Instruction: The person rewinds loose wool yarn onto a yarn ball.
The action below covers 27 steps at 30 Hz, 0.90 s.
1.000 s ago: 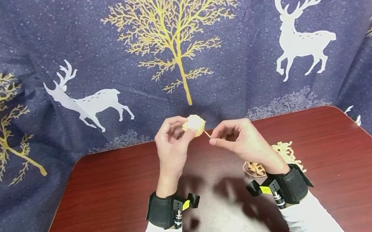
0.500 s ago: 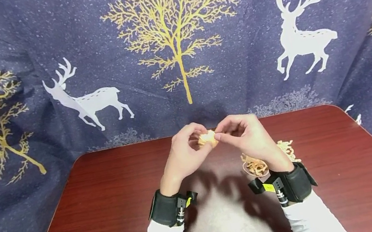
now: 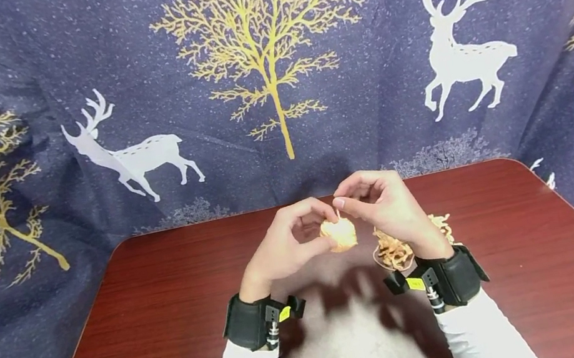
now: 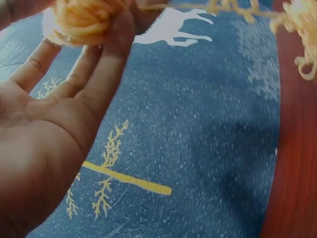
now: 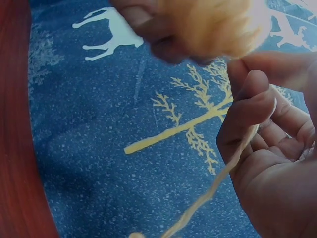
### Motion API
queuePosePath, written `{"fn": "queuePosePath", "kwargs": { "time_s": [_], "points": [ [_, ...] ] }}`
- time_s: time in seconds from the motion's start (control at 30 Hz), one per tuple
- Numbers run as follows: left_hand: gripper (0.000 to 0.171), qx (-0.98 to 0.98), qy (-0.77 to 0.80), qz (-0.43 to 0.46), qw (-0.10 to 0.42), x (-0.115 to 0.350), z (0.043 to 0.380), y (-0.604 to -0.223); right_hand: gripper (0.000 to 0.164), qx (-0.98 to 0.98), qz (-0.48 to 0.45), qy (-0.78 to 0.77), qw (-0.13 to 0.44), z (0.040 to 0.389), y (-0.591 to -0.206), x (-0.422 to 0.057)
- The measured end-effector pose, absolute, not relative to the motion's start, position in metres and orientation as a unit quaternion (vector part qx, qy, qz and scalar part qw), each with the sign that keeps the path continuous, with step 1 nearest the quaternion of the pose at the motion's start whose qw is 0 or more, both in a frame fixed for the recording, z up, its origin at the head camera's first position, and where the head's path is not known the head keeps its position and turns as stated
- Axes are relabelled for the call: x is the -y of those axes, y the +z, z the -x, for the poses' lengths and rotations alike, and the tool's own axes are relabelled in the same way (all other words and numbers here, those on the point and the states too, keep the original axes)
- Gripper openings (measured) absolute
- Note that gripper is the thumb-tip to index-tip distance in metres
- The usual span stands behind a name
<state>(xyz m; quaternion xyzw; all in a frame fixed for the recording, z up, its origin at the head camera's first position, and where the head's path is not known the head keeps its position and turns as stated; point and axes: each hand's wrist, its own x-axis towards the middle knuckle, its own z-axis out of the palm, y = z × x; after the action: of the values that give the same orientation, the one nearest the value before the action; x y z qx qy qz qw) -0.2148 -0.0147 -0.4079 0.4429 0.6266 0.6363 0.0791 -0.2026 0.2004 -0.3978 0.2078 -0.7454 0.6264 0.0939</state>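
A small ball of yellow yarn is held above the table between the fingers and thumb of my left hand. In the left wrist view the wound strands of the yarn ball show clearly at the fingertips. My right hand pinches the yarn strand between thumb and forefinger, just above and right of the ball. From that pinch the strand trails down across the right wrist view. A loose heap of yarn lies on the table, partly hidden by the right wrist.
The reddish-brown table runs back to a dark blue cloth printed with deer and trees. More loose yarn shows just right of the right forearm. Both wrists wear black straps with small cameras.
The left hand has brought the yarn ball right and down while turning it. The right hand has circled slightly up and right with the strand, passing close to the ball midway.
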Motion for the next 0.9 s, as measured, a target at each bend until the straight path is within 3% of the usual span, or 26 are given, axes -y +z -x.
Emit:
{"fn": "queuePosePath", "kwargs": {
  "time_s": [0.13, 0.23, 0.47, 0.7, 0.9],
  "points": [
    [0.027, -0.564, 0.695, -0.437, 0.082, 0.016, 0.214, -0.406, 0.007, 0.738, -0.213, 0.634, 0.088, 0.203, -0.399, -0.199],
    [0.027, -0.531, 0.739, -0.412, 0.056, 0.015, 0.213, -0.404, 0.007, 0.733, -0.218, 0.638, 0.084, 0.204, -0.401, -0.197],
    [0.035, -0.463, 0.827, -0.315, -0.041, 0.008, 0.214, -0.403, 0.007, 0.745, -0.222, 0.623, 0.082, 0.203, -0.401, -0.188],
    [0.025, -0.515, 0.813, -0.221, -0.157, 0.001, 0.216, -0.405, 0.005, 0.785, -0.228, 0.569, 0.094, 0.198, -0.401, -0.176],
    [0.029, -0.586, 0.761, -0.198, -0.196, -0.002, 0.217, -0.409, 0.005, 0.799, -0.234, 0.544, 0.103, 0.193, -0.399, -0.172]
  ]
}}
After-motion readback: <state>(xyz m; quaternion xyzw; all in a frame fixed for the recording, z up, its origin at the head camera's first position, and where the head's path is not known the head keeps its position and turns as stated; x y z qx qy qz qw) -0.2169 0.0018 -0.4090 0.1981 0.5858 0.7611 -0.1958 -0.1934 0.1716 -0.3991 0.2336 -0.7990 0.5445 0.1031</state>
